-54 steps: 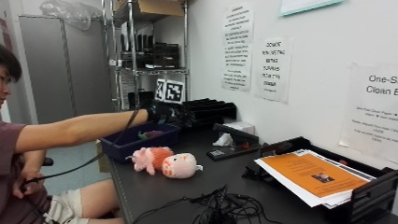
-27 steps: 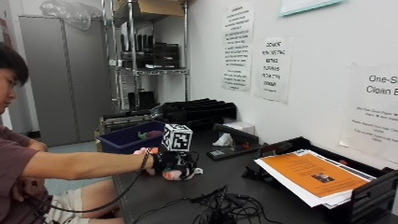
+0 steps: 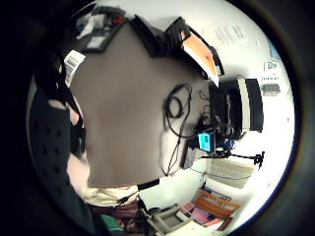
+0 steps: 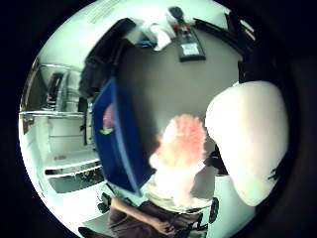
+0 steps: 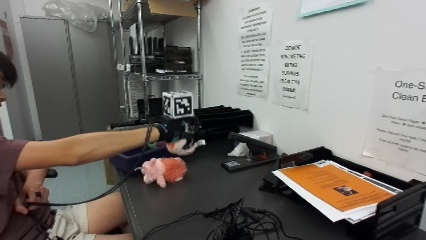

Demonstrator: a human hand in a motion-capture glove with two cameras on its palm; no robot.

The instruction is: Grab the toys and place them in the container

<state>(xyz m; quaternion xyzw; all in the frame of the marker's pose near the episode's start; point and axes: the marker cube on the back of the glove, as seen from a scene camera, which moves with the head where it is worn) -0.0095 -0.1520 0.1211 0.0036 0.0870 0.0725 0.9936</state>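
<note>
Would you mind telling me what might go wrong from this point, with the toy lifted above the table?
1. The hand holds a pale toy in the air short of the blue bin; released here, it would likely land on the table.
2. The pink plush lies close to the bin; a low pass might knock it.

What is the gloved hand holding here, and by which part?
The right hand holds a pale pink toy above the table, fingers curled round its top. Which part of the toy that is cannot be told.

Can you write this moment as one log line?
right hand: grips pale pink toy above table | fuzzy toy: on table | blue container: beside it
</note>
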